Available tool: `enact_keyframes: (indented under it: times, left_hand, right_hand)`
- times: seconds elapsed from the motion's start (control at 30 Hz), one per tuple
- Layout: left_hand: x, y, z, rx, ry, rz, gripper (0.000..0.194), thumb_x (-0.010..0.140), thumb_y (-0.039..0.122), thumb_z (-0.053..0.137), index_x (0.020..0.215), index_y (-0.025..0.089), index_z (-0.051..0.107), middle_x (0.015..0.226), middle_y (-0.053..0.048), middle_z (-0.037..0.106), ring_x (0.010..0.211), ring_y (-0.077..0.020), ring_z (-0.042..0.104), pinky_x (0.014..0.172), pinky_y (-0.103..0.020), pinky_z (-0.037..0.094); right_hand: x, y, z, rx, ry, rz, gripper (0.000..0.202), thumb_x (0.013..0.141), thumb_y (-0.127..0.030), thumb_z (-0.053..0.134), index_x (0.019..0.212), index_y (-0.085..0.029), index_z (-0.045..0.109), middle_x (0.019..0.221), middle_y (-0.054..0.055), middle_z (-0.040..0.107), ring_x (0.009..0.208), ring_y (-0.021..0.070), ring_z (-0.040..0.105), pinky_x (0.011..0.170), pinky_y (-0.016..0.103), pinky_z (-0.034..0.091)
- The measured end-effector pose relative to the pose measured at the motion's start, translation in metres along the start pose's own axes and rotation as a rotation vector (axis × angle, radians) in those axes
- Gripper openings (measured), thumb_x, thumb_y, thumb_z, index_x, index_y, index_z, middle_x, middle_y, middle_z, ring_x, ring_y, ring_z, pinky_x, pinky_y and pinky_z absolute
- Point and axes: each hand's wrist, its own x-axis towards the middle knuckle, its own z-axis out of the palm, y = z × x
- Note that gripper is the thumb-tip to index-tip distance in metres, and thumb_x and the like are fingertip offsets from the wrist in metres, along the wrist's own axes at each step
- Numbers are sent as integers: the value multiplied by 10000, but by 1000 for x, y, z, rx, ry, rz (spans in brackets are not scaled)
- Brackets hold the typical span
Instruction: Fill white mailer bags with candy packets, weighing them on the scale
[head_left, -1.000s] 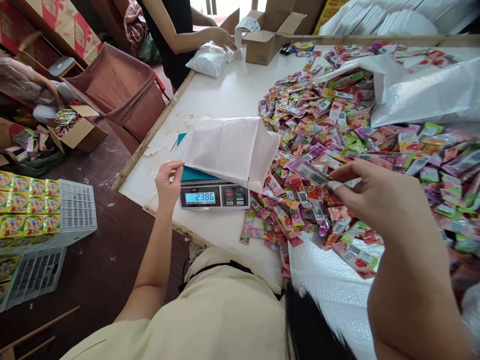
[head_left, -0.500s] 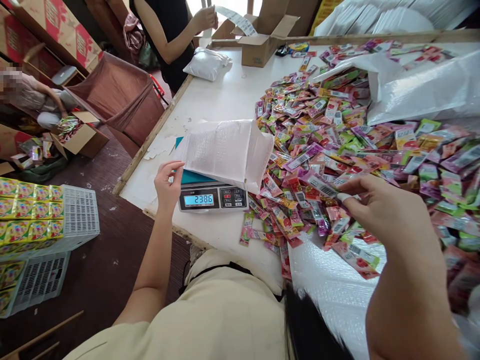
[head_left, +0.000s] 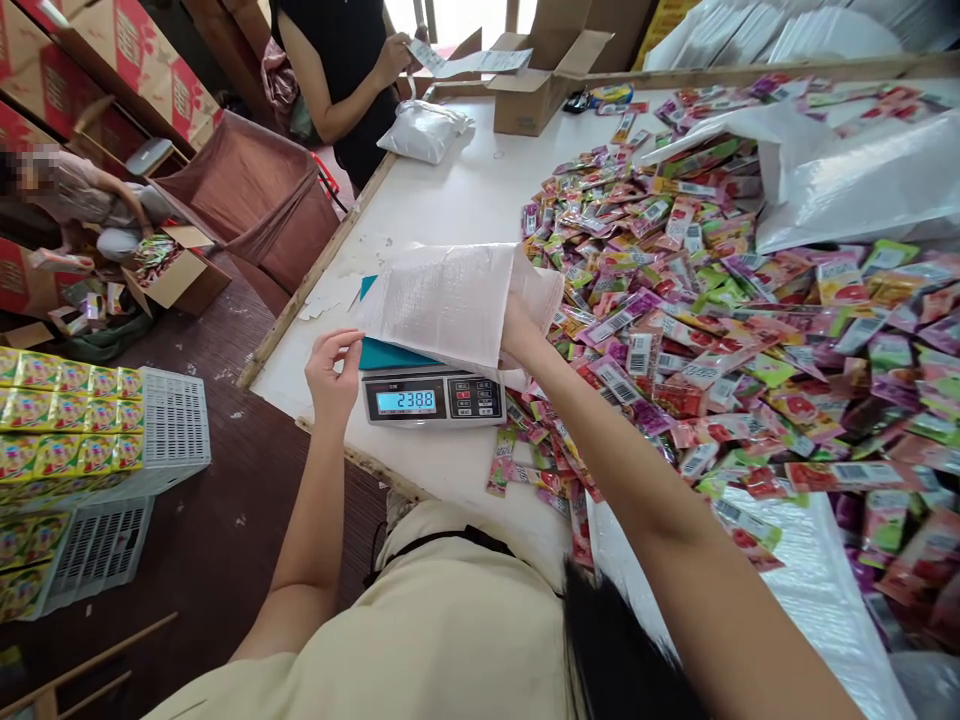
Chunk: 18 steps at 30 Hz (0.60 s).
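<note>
Left hand [head_left: 332,365] pinching bag [head_left: 442,300] edge beside the scale [head_left: 433,397], right hand [head_left: 517,335] inside bag's mouth, grip hidden, cannot tell.

1. A small packing or wholesale workroom, not a home.
2. A long white surface [head_left: 450,200] carries a heap of coloured snack sachets [head_left: 712,300] and a digital scale [head_left: 433,397].
3. Printed cartons [head_left: 112,60], open cardboard boxes [head_left: 540,85] and plastic crates [head_left: 165,430] of boxed goods stand around.
4. Other people pack nearby; one sits on the floor beside an open box [head_left: 180,275].
</note>
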Motion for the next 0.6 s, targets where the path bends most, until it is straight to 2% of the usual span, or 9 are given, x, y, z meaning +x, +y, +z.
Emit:
enact_keyframes:
  times: [0.13, 0.3, 0.43, 0.5, 0.6]
  left_hand:
    - [-6, -8, -9, 35, 13, -59, 169, 930, 327, 624, 981, 218, 742, 1086, -75, 714, 1028, -178, 670, 767, -263, 546]
    - [-8, -10, -4, 15, -1, -63, 170, 929, 332, 622, 979, 223, 742, 1075, -75, 712, 1023, -179, 669, 751, -261, 545]
    - [-5, -8, -1, -16, 8, -23, 161, 932, 314, 623, 982, 223, 746, 1062, -74, 711, 1026, -177, 667, 752, -260, 545]
    - [-4, -8, -2, -25, 10, -23, 158, 930, 312, 625, 981, 224, 745, 1064, -73, 711, 1026, -177, 667, 750, -260, 545]
    - [-4, -8, -2, -5, 10, -36, 158, 931, 319, 623, 974, 225, 742, 1066, -71, 713, 1027, -180, 668, 751, -261, 547]
  right_hand:
    - [-1, -5, -4, -53, 88, 57, 332, 898, -289, 451, 1090, -211, 710, 954, 88, 726, 949, 255, 664, 800, 376, 517]
    - [-23, -24, -32, -234, 152, 118, 227, 815, -209, 482, 876, -177, 698, 981, 128, 714, 942, 270, 658, 821, 383, 494]
    - [-65, -38, -69, -208, 241, 246, 160, 806, -306, 562, 822, -188, 669, 763, 55, 675, 714, 208, 626, 719, 336, 482]
    - [-92, -37, -91, -178, 301, 324, 168, 790, -354, 600, 794, -197, 662, 646, 7, 611, 598, 165, 561, 642, 303, 451]
    - [-128, -30, -121, -116, 420, 400, 180, 754, -384, 637, 771, -205, 658, 614, -8, 583, 539, 147, 506, 565, 298, 406]
